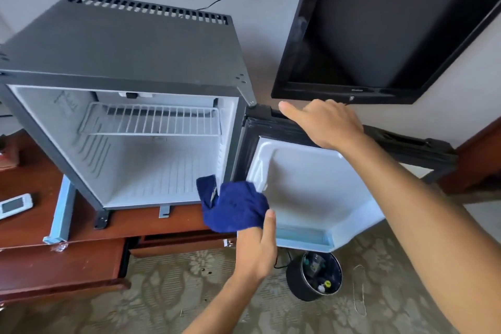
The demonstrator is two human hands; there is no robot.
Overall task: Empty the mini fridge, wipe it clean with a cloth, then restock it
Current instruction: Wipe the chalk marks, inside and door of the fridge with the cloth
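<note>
I stand over a small black metal mini fridge on a reddish-brown wooden desk; every place here is given from that fridge. Its door swings wide to the right, white plastic liner facing me.

My right hand rests on the door's top edge, fingers curled loosely over it, thumb straight along the rim, I judge to keep the door from swinging while I wipe.

My left hand grips a bunched dark blue cloth, fingers wrapped beneath it, thumb upright beside it. The cloth presses at the fridge's lower right corner, where cabinet meets door near the hinge.

Inside, only a white wire shelf shows, so emptying looks done and restocking not begun.

Below the door on patterned carpet stands a round black bin. Left of the fridge on the desk lies a white remote control.
</note>
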